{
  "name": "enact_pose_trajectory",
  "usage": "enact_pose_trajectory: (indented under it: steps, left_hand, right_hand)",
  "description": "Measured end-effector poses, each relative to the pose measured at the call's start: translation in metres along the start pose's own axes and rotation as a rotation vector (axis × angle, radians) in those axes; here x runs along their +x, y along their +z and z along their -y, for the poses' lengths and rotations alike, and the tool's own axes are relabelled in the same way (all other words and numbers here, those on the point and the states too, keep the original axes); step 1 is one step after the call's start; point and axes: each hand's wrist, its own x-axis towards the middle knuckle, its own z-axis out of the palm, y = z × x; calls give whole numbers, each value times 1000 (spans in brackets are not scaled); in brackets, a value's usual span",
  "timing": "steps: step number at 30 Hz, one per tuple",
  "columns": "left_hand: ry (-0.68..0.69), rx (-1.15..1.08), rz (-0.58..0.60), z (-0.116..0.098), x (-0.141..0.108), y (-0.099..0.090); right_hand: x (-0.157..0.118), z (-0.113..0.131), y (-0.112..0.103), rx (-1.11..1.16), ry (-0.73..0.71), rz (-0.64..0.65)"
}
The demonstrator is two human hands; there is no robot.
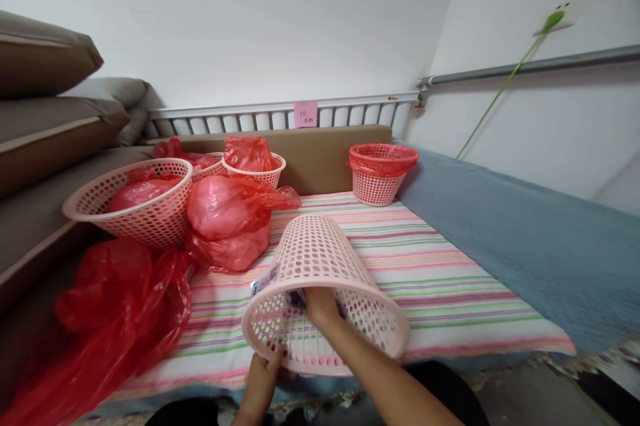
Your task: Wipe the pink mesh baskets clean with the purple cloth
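Note:
A pale pink perforated plastic basket (320, 249) lies on its side on the striped cloth, its wide mouth facing me. Closed on the lower left of the rim, my left hand (264, 373) has its thumb against the inside of the mouth. My right hand (319, 306) reaches into the basket, and its fingers are hidden. Something dark (296, 297) shows beside it inside, too covered to make out. A printed label (265, 281) is at the basket's left side, near the rim.
Left of the basket are a red bag bundle (227, 219), a loose red plastic bag (120, 293) and a pink basket (165, 223) with a red bag inside. Stacked baskets (377, 179) stand at the back right. Grey-brown cushions (50, 119) pile up at the left.

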Motion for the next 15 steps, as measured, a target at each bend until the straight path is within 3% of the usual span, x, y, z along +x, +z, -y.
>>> enact_pose_trajectory:
  steps: [4,7,10,15]
  left_hand:
    - [61,-33,35,1,1,0]
    - [185,10,12,-10,-1,-3]
    - [246,101,-21,-34,-4,-7]
    - [228,168,-65,-67,-9,-15]
  right_hand:
    - [-70,12,1,-82,-126,106]
    - [-101,15,-2,-39,-166,174]
    - [-104,16,-11,20,-148,174]
    - [-76,8,-16,-30,-51,78]
